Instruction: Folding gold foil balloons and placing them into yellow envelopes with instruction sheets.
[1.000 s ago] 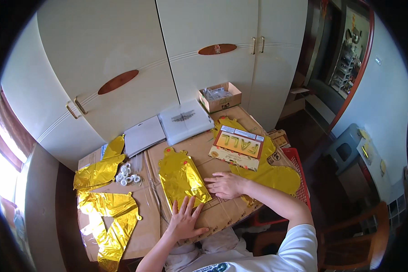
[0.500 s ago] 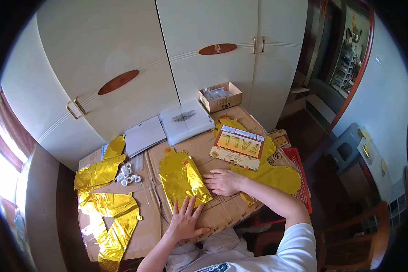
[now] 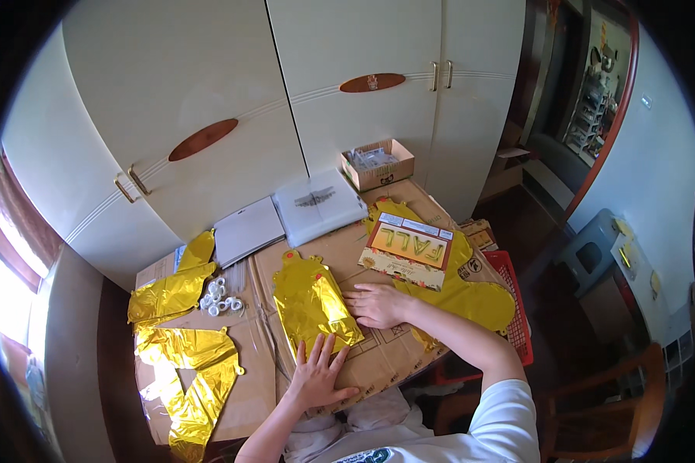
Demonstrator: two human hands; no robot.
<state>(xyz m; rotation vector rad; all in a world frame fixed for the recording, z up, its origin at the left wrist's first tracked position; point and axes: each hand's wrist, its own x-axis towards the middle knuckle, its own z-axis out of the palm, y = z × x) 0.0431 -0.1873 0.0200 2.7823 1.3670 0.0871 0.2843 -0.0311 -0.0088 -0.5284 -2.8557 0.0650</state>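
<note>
A folded gold foil balloon (image 3: pixel 307 297) lies flat on the cardboard-covered table (image 3: pixel 259 363) in front of me. My left hand (image 3: pixel 319 374) rests with spread fingers on its near edge, the palm reaching onto the cardboard. At the balloon's right side lies my right hand (image 3: pixel 372 305), palm down, its fingertips against the foil edge. Neither hand grips anything. Right of it, a printed card (image 3: pixel 405 251) with gold letter shapes lies on another gold foil balloon (image 3: pixel 471 297). Further gold foil balloons (image 3: pixel 201 386) are spread at the table's left.
Several white ribbon rolls (image 3: pixel 218 297) sit left of the folded balloon. Behind are a stack of grey-white sheets (image 3: pixel 249 230), a pile of clear plastic bags (image 3: pixel 318 202) and a cardboard box (image 3: pixel 380 166) against the white cupboard (image 3: pixel 363 38). A red basket (image 3: pixel 521 309) stands at the right.
My right hand has shifted very slightly left along the folded balloon's edge. My left hand and the foil lie as before.
</note>
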